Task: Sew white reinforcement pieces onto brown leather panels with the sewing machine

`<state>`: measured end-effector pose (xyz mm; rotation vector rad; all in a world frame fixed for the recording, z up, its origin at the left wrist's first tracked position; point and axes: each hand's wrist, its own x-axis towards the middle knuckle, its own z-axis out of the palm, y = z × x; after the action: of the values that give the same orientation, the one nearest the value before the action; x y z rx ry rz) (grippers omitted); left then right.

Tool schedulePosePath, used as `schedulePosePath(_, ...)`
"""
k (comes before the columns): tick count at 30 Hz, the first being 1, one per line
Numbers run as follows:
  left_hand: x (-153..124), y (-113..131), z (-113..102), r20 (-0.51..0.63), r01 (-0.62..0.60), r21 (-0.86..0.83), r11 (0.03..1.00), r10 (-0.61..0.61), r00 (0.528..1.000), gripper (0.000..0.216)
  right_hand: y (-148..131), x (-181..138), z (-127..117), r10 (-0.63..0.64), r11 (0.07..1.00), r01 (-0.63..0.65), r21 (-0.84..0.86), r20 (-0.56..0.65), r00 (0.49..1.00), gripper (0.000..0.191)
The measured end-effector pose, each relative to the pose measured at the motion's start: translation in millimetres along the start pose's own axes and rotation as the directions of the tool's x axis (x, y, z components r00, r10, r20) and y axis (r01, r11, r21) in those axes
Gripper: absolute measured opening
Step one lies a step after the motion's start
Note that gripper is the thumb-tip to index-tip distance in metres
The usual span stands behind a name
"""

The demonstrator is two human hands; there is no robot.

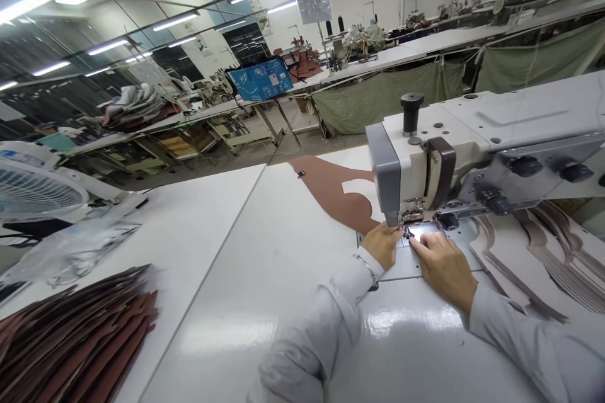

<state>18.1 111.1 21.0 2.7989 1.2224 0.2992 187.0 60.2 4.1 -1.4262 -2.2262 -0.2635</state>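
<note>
A white sewing machine stands at the right with its lit needle area low at the front. My left hand, a bracelet at its wrist, is beside the presser foot; its fingers are closed together. From the right, my right hand comes in with thumb and forefinger drawn toward the same foot and the other fingers curled. What either hand's fingertips grip, if anything, is too small to tell. A brown leather-like piece with a curved cut-out lies flat behind my left hand, its near end reaching the machine head.
Stacked curved pieces lie right of the needle area. A pile of dark red-brown pieces is at the lower left, near a plastic bag and a white fan. A blue box rests on a far table.
</note>
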Motion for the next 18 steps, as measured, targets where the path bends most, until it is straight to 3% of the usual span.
schedulePosePath(2, 1, -3, -14, 0.038, -0.005, 0.056, 0.998, 0.002, 0.999, 0.04, 0, 1, -1, 0.005, 1.0, -0.005, 0.001, 0.012, 1.0, 0.024)
schedulePosePath(5, 10, -12, -26, 0.171, 0.092, 0.149, 0.985, -0.117, 0.978, 0.053, -1, 3, -2, 0.011, 1.0, -0.011, 0.009, 0.036, 0.999, 0.024)
schedulePosePath(8, 26, -22, -24, 0.261, 0.157, 0.154, 0.976, -0.193, 0.946, 0.038, 0, 3, -2, 0.02, 1.0, -0.02, 0.016, 0.048, 0.999, 0.024)
schedulePosePath(13, 35, -28, -16, 0.27, 0.18, 0.16, 0.971, -0.218, 0.938, 0.026, 2, 0, -1, 0.003, 1.0, -0.003, 0.005, 0.027, 1.0, 0.024)
schedulePosePath(18, 18, -22, -16, 0.227, 0.219, 0.181, 0.959, -0.258, 0.939, 0.032, 3, -3, -1, -0.016, 1.0, 0.016, -0.014, 0.016, 1.0, 0.023)
